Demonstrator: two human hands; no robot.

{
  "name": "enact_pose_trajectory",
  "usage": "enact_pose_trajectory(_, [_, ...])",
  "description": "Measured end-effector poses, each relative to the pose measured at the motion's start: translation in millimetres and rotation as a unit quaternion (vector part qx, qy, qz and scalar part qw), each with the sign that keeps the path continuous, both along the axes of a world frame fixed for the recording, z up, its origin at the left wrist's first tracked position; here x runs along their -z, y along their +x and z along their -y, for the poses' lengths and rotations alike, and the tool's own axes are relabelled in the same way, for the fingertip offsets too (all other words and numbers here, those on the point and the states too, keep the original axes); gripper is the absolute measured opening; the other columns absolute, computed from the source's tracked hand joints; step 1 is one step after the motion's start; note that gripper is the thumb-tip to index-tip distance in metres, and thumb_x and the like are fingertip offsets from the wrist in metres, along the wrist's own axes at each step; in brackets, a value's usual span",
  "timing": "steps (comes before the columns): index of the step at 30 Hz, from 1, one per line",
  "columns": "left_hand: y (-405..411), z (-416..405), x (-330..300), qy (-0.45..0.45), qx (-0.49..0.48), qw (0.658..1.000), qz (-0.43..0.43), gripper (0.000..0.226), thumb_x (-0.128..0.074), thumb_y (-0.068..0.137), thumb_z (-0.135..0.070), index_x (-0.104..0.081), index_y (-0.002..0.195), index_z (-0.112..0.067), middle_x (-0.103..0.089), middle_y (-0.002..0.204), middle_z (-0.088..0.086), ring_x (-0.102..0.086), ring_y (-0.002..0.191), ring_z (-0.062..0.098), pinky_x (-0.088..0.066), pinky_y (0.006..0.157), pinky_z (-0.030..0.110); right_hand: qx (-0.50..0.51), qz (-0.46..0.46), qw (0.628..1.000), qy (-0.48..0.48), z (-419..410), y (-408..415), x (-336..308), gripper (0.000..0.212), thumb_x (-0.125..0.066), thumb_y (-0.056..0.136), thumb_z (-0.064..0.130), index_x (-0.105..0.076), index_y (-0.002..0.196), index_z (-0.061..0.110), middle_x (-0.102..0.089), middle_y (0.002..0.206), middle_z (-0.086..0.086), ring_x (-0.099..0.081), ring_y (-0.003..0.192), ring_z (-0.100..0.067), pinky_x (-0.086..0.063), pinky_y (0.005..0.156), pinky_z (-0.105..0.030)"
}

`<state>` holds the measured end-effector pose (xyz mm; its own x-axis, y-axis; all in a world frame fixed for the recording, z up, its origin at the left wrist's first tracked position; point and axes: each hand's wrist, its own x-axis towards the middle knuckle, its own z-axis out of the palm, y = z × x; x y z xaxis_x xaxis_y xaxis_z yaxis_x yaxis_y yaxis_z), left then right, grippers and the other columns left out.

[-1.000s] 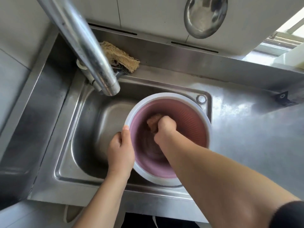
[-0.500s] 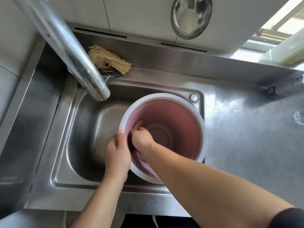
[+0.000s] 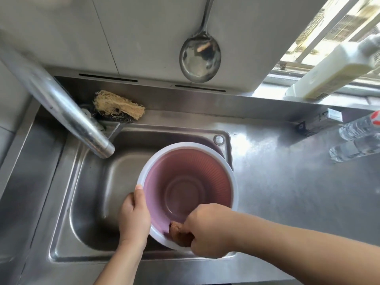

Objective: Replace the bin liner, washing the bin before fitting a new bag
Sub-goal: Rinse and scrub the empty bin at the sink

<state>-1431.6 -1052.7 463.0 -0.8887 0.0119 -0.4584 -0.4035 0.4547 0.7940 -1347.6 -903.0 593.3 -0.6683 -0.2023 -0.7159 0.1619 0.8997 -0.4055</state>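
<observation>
Steel sink holds the pink bin, white-rimmed, tilted mouth-up in the basin's right half. Inside the bin: only a brown scrubbing pad at the near wall. Left hand grasps the rim; right hand clenches the pad. Half a second ago the pad worked the left wall.
</observation>
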Motion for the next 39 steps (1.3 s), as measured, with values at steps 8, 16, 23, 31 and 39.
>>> enact_pose_trajectory(8, [-1.2, -0.3, 4.6, 0.005, 0.005, 1.0, -0.007, 0.055, -0.042, 0.092, -0.061, -0.062, 0.072, -0.014, -0.065, 0.063, -0.002, -0.057, 0.066, 0.019, -0.045, 0.062, 0.035, 0.478, -0.084, 0.867, -0.109, -139.3, 26.2, -59.2, 0.044, -0.049, 0.064, 0.044, -0.061, 0.079, 0.005, -0.056, 0.055, 0.002, -0.046, 0.049, -0.014, -0.041, 0.045, -0.024])
enact_pose_trajectory(16, [-1.9, -0.6, 2.8, 0.01, 0.003, 1.0, -0.012, 0.051, -0.044, 0.098, -0.051, -0.062, 0.069, -0.012, -0.066, 0.062, -0.007, -0.057, 0.066, 0.019, -0.045, 0.061, 0.035, 0.371, -0.295, 0.835, 0.28, -207.5, -31.0, 75.6, 0.016, -0.048, 0.085, 0.02, -0.06, 0.093, 0.014, -0.065, 0.1, -0.011, -0.057, 0.091, -0.037, -0.044, 0.072, -0.037])
enact_pose_trajectory(23, [-1.5, 0.5, 3.2, 0.03, -0.005, 1.0, 0.002, 0.046, -0.043, 0.094, -0.055, -0.064, 0.07, -0.022, -0.065, 0.063, -0.005, -0.059, 0.069, 0.023, -0.048, 0.067, 0.038, 0.381, -0.141, 0.871, 0.275, -207.9, -31.2, 152.0, 0.08, -0.036, 0.09, 0.064, -0.015, 0.155, 0.024, -0.003, 0.165, -0.011, -0.002, 0.15, -0.036, -0.018, 0.119, -0.054])
enact_pose_trajectory(31, [-3.0, -2.8, -6.2, 0.007, -0.008, 1.0, 0.004, 0.045, -0.043, 0.097, -0.054, -0.067, 0.074, -0.023, -0.07, 0.071, -0.004, -0.065, 0.078, 0.02, -0.054, 0.075, 0.042, 0.36, -0.235, 0.862, 0.27, -199.5, -28.7, 111.7, 0.064, -0.051, 0.09, 0.047, -0.04, 0.142, 0.012, -0.033, 0.153, -0.017, -0.027, 0.139, -0.039, -0.028, 0.115, -0.047])
enact_pose_trajectory(39, [1.0, -2.6, -17.7, 0.083, -0.04, 0.99, 0.107, 0.039, -0.051, 0.086, -0.065, -0.069, 0.095, -0.032, -0.073, 0.102, -0.007, -0.066, 0.103, 0.02, -0.054, 0.086, 0.04, 0.347, -0.157, 0.911, 0.155, -121.0, 96.3, 57.8, 0.036, -0.049, 0.093, 0.034, -0.051, 0.064, 0.012, -0.057, 0.065, -0.003, -0.053, 0.064, -0.025, -0.042, 0.057, -0.037])
